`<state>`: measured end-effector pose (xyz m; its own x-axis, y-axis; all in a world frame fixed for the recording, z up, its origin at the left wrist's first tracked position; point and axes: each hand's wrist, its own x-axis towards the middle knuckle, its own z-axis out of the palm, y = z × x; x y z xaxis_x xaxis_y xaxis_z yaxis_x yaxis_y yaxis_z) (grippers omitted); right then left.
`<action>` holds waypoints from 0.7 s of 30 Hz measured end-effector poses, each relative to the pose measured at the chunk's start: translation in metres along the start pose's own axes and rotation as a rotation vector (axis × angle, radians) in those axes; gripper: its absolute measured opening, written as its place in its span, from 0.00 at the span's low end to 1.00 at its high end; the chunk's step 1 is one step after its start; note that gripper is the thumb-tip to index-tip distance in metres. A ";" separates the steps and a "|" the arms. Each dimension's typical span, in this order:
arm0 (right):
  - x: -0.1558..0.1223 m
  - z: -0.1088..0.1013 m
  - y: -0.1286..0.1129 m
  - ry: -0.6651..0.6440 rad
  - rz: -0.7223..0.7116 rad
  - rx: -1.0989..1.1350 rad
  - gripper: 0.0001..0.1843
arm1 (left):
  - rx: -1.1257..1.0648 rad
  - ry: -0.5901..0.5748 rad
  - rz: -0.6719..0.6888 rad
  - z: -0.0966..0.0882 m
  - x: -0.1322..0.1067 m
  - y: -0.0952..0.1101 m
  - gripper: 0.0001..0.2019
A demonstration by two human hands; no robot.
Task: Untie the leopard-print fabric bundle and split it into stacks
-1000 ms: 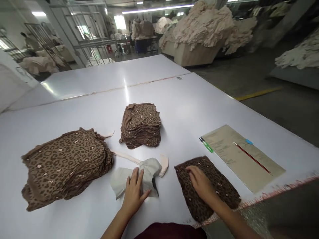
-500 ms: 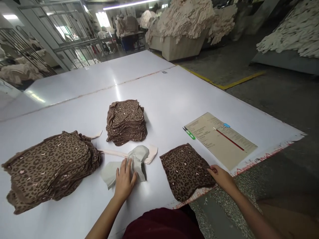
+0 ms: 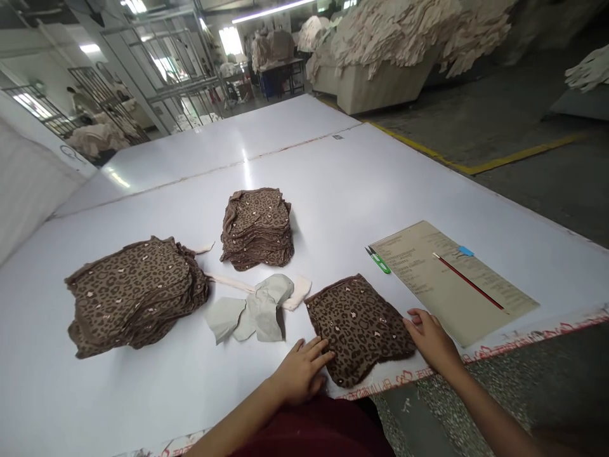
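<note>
**Both hands at the edges of the small leopard piece**

Your left hand (image 3: 301,374) lies flat on the white table (image 3: 333,190) near its front edge, fingers loosely spread, fingertips touching the left border of the small leopard-print piece (image 3: 359,327); it grips nothing. Your right hand (image 3: 432,339) rests at the right border of the same piece, fingers curled against the cloth edge; whether it pinches the fabric cannot be told. The piece lies flat between your two hands, its lower corner at the table's printed edge. Just left of it sits a crumpled grey paper (image 3: 254,311). Beyond are the large leopard stack (image 3: 136,295) and the smaller stack (image 3: 257,227). To the right lie a tan sheet (image 3: 428,279), a red pencil (image 3: 469,282) and green snips (image 3: 378,259).
</note>
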<state>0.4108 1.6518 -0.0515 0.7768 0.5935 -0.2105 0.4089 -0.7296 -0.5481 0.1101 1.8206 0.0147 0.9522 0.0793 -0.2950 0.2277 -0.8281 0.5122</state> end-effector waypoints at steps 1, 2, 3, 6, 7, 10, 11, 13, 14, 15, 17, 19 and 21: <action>0.000 0.000 0.001 0.009 -0.025 -0.008 0.14 | -0.012 -0.011 -0.011 0.003 0.003 -0.001 0.29; -0.001 0.001 0.001 0.008 -0.051 -0.011 0.14 | -0.017 -0.012 -0.027 0.006 0.004 -0.003 0.29; -0.002 0.002 0.000 -0.004 -0.074 -0.009 0.14 | -0.015 -0.002 -0.048 0.008 0.004 -0.005 0.28; -0.007 0.005 -0.004 -0.071 -0.112 0.011 0.13 | 0.009 0.049 -0.131 0.011 0.002 -0.010 0.28; -0.008 0.006 -0.006 -0.091 -0.113 0.016 0.12 | 0.014 0.058 -0.150 0.012 0.000 -0.011 0.28; -0.010 0.006 -0.012 -0.124 -0.103 0.018 0.11 | 0.017 0.066 -0.172 0.013 -0.003 -0.012 0.29; -0.010 0.006 -0.014 -0.127 -0.099 0.018 0.10 | 0.020 0.069 -0.176 0.013 -0.004 -0.012 0.29; -0.009 0.005 -0.018 -0.128 -0.091 0.022 0.10 | 0.030 0.082 -0.183 0.013 -0.005 -0.012 0.28; -0.007 0.004 -0.020 -0.126 -0.090 0.028 0.10 | 0.035 0.095 -0.188 0.013 -0.006 -0.012 0.28; -0.004 0.002 -0.022 -0.123 -0.092 0.036 0.11 | 0.036 0.114 -0.193 0.013 -0.007 -0.012 0.27; 0.001 -0.007 -0.031 -0.104 -0.111 0.058 0.12 | 0.020 0.184 -0.207 0.011 -0.014 -0.011 0.26; 0.006 -0.023 -0.045 -0.077 -0.162 0.090 0.15 | -0.022 0.279 -0.242 0.010 -0.028 -0.008 0.25; 0.003 -0.044 -0.059 -0.049 -0.236 0.113 0.19 | -0.081 0.353 -0.303 0.010 -0.048 -0.005 0.22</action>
<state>0.4105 1.6815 0.0159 0.6409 0.7606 -0.1039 0.5175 -0.5280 -0.6734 0.0609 1.8155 0.0182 0.8480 0.5064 -0.1561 0.5082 -0.6936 0.5105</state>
